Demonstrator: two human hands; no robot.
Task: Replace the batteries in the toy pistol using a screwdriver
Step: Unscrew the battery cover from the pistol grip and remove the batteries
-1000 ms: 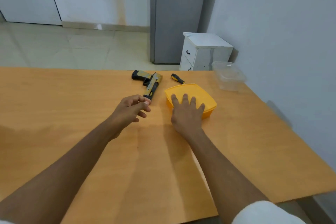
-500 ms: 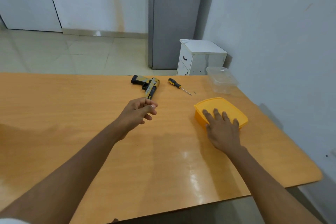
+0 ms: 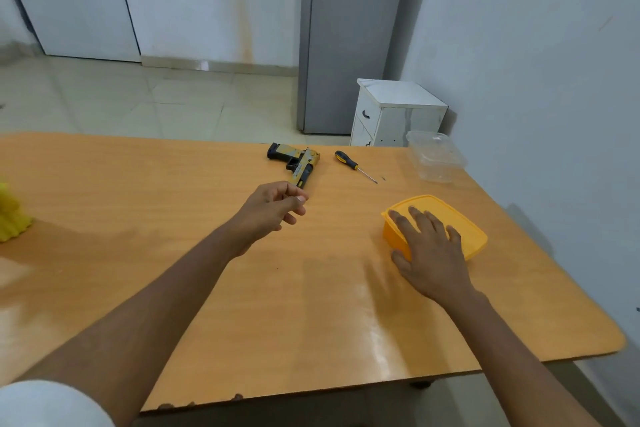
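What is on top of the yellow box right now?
The right hand lies flat on the yellow box, fingers spread across its lid and near edge. Nothing else sits on the lid. The lid is opaque, so whatever is inside cannot be seen.

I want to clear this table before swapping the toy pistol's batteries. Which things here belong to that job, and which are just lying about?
For the job:
- toy pistol
- screwdriver
- a tiny dark bit by its tip, maybe a screw

Lying about:
- orange lidded box, under the right hand
- clear container
- yellow object at the left edge
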